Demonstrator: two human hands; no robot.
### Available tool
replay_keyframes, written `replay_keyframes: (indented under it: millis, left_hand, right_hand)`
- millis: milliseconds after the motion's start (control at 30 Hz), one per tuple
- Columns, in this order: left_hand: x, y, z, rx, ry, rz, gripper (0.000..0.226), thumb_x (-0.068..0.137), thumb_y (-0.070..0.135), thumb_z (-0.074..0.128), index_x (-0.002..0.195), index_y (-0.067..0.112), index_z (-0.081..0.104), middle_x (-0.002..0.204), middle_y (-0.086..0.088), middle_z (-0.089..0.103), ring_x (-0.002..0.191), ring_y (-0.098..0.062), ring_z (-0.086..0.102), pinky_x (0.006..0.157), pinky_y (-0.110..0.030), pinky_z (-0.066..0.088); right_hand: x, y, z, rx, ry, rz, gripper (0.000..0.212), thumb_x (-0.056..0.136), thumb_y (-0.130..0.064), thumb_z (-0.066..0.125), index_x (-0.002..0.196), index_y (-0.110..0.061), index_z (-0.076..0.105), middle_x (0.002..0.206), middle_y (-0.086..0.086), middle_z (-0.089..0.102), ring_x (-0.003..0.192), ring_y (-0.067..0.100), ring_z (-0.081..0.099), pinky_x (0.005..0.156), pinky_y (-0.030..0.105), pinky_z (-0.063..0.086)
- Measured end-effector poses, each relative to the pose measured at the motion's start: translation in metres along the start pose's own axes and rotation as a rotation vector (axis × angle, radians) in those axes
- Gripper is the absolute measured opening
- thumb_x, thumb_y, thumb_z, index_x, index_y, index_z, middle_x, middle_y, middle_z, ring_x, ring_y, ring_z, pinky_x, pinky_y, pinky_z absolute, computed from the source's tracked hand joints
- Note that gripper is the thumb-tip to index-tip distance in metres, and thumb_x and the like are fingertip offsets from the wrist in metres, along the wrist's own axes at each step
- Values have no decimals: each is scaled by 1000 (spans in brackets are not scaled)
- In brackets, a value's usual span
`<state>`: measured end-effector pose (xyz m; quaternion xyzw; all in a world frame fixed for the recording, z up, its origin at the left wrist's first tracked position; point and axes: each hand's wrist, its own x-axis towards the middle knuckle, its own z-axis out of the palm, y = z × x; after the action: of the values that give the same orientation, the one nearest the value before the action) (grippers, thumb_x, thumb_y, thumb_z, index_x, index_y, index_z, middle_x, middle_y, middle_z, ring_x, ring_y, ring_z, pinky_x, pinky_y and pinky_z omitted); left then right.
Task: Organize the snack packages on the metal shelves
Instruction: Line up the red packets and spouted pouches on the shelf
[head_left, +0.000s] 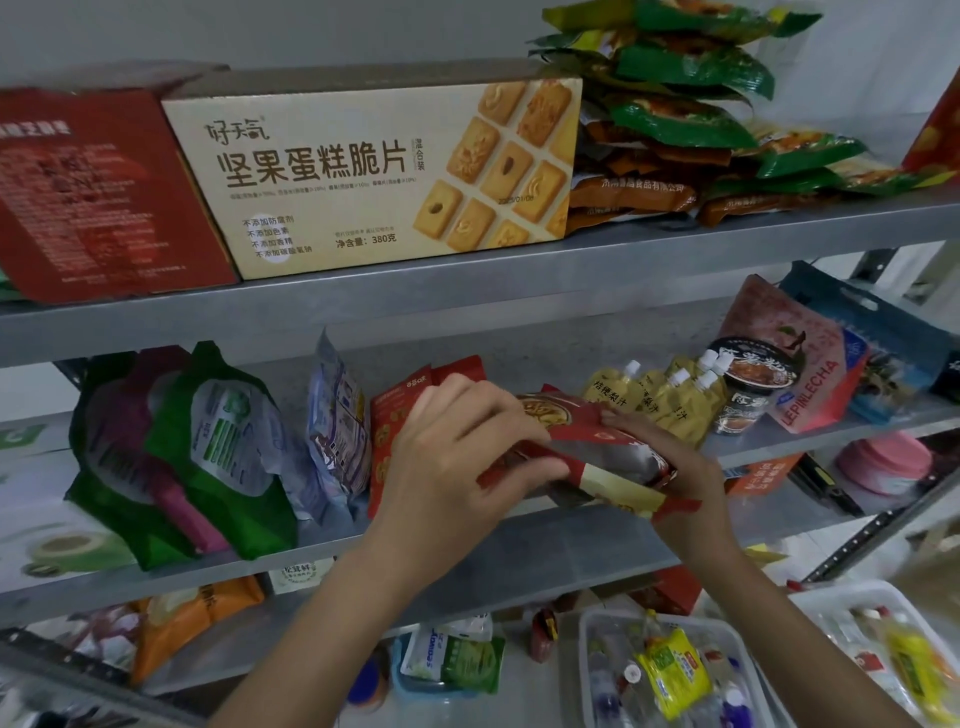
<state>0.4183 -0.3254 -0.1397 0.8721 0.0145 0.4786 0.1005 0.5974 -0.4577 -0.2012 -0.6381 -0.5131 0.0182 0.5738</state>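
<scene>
Hands meet at the front of the middle metal shelf (519, 551). The left hand (457, 457) curls its fingers over one end of a red snack packet (602, 457), and the right hand (685, 488) grips the other end, thumb on top. The packet is glossy red with a cream band and a printed bowl. It is held tilted between red boxes (395, 415) and yellow spout pouches (654, 400) marked 桔梗梨汁. The shelving is grey metal against a white wall (311, 31). Above, a beige biscuit box (363, 171) reads 坚果蛋糕脆片 and 380克. A pink pouch (800, 364) reads LEPINLECHA.
</scene>
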Motion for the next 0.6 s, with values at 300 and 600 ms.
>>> replay_keyframes:
  millis: [300, 600]
  left_hand:
    - [-5, 3, 6, -169, 19, -141, 12, 82, 32, 71, 86, 21, 69, 91, 3, 62, 89, -19, 54, 83, -28, 40]
    - [-10, -10, 6, -357, 185, -865, 34, 70, 53, 64, 101, 45, 53, 111, 8, 58, 112, -19, 54, 97, -42, 47]
  right_hand:
    - [-5, 13, 3, -41, 55, -63, 43, 84, -40, 65, 116, -11, 65, 127, -5, 62, 123, 5, 55, 104, 24, 43]
    - [-8, 25, -1, -87, 67, -74, 44, 87, -43, 64, 118, -10, 62, 124, 9, 64, 121, 16, 58, 105, 30, 44]
